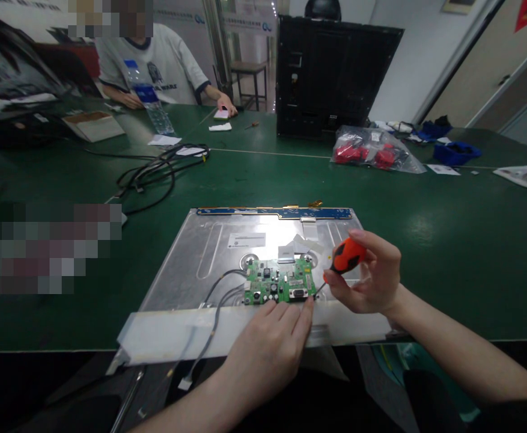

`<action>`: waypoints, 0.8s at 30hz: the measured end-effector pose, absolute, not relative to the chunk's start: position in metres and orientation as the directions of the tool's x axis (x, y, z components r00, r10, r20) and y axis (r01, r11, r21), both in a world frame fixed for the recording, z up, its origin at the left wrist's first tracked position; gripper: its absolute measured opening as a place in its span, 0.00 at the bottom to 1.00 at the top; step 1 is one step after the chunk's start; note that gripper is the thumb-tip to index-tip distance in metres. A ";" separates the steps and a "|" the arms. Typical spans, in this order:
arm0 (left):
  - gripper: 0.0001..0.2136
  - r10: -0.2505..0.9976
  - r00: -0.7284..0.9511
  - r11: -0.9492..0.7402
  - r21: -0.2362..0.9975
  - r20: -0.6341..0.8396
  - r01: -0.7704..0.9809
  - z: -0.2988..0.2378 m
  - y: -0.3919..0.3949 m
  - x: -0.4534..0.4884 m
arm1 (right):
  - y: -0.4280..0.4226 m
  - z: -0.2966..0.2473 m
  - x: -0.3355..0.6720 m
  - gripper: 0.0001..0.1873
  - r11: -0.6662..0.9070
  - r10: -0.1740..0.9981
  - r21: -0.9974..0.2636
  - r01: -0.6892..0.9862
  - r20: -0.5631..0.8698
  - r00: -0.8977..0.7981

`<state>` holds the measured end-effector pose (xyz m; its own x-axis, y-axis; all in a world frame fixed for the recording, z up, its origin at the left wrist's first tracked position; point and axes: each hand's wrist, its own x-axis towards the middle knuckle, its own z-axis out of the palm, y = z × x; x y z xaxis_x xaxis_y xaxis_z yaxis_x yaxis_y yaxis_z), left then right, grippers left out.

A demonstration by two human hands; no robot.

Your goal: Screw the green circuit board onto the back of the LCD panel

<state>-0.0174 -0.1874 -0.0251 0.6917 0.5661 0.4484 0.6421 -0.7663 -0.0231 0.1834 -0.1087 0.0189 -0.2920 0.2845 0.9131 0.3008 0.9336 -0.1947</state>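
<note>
A green circuit board [277, 278] lies on the metal back of a display panel [209, 240]. My right hand [375, 278] grips a screwdriver [348, 256] with an orange and black handle. Its thin shaft slants down to the board's lower right corner; a screw there is too small to make out. My left hand [270, 337] rests along the board's near edge, index finger stretched to that same corner and thumb hidden. Grey cables [220, 310] run from the board's left side over a white strip [173, 337] on the panel's near edge.
On the green table [447, 252] lie black cables [155, 168], a bag of red parts [371, 150] and blue cloth [456, 152]. Behind stand a plastic bottle [157, 108] and a large black monitor housing [330, 78]. Across the table sits a person [164, 66], one hand on a small object.
</note>
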 end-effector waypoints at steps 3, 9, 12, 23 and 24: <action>0.17 0.561 0.693 -0.768 -0.027 0.453 0.640 -0.025 -0.187 -0.018 | -0.109 0.020 0.183 0.42 0.933 0.281 -0.189 0.306 0.914 -0.292; 0.16 0.563 0.693 -0.765 -0.035 0.450 0.644 -0.025 -0.188 -0.018 | -0.107 0.020 0.186 0.37 0.947 0.294 -0.218 0.238 0.887 -0.356; 0.16 0.567 0.696 -0.764 -0.033 0.440 0.644 -0.025 -0.188 -0.017 | -0.106 0.020 0.188 0.36 0.952 0.297 -0.238 0.195 0.877 -0.378; 0.17 0.552 0.689 -0.771 -0.028 0.470 0.636 -0.024 -0.186 -0.017 | -0.106 0.024 0.184 0.40 0.941 0.307 -0.246 0.232 0.909 -0.280; 0.17 0.552 0.689 -0.770 -0.031 0.469 0.638 -0.024 -0.186 -0.017 | -0.106 0.025 0.185 0.40 0.940 0.311 -0.252 0.232 0.910 -0.273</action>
<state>-0.0171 -0.1862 -0.0239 0.6893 0.5520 0.4693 0.6376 -0.7697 -0.0311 0.1846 -0.1062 0.0248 -0.2732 0.3112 0.9102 0.2319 0.9396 -0.2517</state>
